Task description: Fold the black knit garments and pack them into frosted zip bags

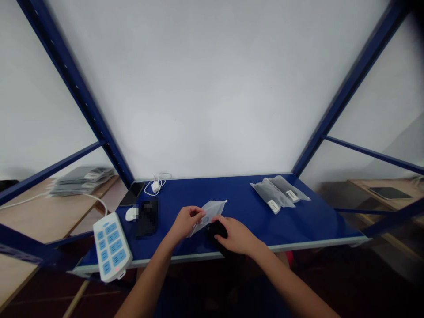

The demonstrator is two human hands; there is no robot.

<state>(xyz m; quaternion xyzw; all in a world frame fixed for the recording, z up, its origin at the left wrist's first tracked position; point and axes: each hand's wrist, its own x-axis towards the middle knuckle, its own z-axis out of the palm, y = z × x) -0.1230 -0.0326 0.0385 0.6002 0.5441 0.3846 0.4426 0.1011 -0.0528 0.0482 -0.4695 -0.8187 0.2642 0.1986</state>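
Observation:
Near the front of the blue table [185, 194], my left hand [186, 221] pinches the edge of a translucent plastic bag [213, 208] between thumb and fingertips. The bag slants up to the right, and a small round mark shows through or on it. My right hand [236, 236] is closed around a black, soft-looking item [217, 229] beside the bag's lower right side. That item reaches down over the table's front edge, where its lower part merges with the dark background. I cannot tell whether any of it is inside the bag.
Two filled translucent bags [270, 194] with white labels lie at the right. At the left are a phone [132, 193], a white charger with cable [155, 185], a small white object [131, 214], a black pouch-like item [149, 218] and a power strip [112, 247]. Blue posts flank the table.

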